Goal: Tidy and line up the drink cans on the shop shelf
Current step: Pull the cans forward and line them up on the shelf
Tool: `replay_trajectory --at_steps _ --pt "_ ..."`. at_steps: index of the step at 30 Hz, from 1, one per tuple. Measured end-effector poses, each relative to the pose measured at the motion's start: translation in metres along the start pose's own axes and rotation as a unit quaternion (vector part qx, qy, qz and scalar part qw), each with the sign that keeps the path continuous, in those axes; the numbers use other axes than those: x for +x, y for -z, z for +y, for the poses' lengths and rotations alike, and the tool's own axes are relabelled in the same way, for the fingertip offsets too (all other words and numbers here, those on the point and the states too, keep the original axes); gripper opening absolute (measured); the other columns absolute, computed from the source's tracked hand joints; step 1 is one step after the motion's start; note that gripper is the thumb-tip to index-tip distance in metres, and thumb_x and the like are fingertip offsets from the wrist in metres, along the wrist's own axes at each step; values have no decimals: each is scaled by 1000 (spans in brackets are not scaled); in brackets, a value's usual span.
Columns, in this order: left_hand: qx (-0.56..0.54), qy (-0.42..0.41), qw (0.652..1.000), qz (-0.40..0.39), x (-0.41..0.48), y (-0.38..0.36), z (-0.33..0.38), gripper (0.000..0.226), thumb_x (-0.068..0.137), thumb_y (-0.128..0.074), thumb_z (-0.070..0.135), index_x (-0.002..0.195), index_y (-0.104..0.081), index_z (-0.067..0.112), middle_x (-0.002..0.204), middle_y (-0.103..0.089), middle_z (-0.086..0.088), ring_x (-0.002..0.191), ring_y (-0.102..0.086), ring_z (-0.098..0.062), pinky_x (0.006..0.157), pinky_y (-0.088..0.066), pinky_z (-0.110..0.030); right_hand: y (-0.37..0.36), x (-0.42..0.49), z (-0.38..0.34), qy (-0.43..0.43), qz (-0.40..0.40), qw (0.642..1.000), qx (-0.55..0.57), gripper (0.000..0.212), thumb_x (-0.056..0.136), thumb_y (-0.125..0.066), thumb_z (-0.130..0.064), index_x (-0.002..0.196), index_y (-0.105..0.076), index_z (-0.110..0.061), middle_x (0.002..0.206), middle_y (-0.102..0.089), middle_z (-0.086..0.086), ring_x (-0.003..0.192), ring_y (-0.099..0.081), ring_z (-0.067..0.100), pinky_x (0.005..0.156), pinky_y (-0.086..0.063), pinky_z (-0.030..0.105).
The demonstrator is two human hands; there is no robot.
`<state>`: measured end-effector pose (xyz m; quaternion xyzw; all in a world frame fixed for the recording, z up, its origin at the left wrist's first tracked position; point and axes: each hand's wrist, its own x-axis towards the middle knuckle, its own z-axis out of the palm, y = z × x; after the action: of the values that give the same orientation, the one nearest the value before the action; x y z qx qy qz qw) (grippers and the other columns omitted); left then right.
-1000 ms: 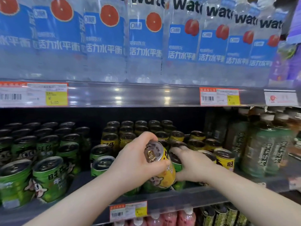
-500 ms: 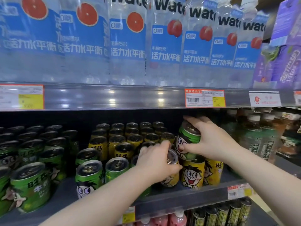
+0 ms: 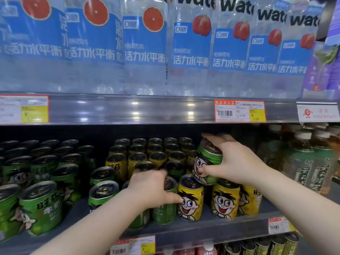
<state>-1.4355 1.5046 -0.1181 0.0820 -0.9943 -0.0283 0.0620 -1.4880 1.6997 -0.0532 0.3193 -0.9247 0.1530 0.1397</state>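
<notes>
Change first: a second ago the left hand (image 3: 152,188) held a yellow can (image 3: 190,199) tilted in the air; now that can stands upright at the shelf (image 3: 211,230) front, and the hand has moved onto the green can (image 3: 165,208) just beside it, fingers closed over its top. The right hand (image 3: 233,162), which was low among the cans, has lifted a stray green can (image 3: 207,162) clear of the yellow rows and grips it around the body, tilted. That suggests the green one is being pulled from the yellow block to join its own kind on the left.

Cans carry a wide-eyed cartoon face; green ones at left read "旺仔" and "牛奶". Bottles (image 3: 145,52) above read "wate…" and "活力水平衡". The price tag (image 3: 240,111) shows "5.00".
</notes>
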Motion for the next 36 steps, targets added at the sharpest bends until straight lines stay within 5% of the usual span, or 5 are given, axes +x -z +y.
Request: replay_trajectory --at_steps 6,12,28,32,36 --pt "-164 -2 983 86 -12 7 -7 61 67 -61 66 113 -54 27 109 -61 5 98 -58 -17 84 -51 -35 -3 14 -20 15 7 1000 19 91 71 -68 -55 144 -16 -44 149 -32 -1 134 -34 17 105 -35 28" --pt "-344 8 899 269 -38 51 -43 59 68 -72 49 118 -53 23 108 -57 7 102 -55 -10 82 -42 -14 -7 31 -47 0 5 998 59 84 70 -69 -52 142 -30 -33 141 -46 0 127 -44 22 98 -38 27" --pt "-258 211 861 384 -150 93 -289 51 69 -78 35 110 -58 11 105 -64 -9 99 -60 -24 82 -43 -28 -94 98 -289 53 -34 962 266 78 73 -74 -42 138 -37 -20 144 -42 4 130 -41 22 92 -33 19" --pt "-245 208 871 372 -158 103 -341 33 71 -77 26 96 -59 13 67 -61 -2 66 -58 -16 58 -39 -12 -127 122 -350 62 -49 958 277 76 62 -76 -43 129 -48 -19 131 -53 5 118 -52 22 91 -40 21" --pt "-299 166 866 366 -155 105 -382 45 72 -77 16 112 -58 15 104 -62 0 100 -58 -15 83 -38 -16 -152 139 -398 71 -81 964 244 79 61 -78 -28 131 -41 -21 128 -50 5 114 -50 21 91 -44 26"
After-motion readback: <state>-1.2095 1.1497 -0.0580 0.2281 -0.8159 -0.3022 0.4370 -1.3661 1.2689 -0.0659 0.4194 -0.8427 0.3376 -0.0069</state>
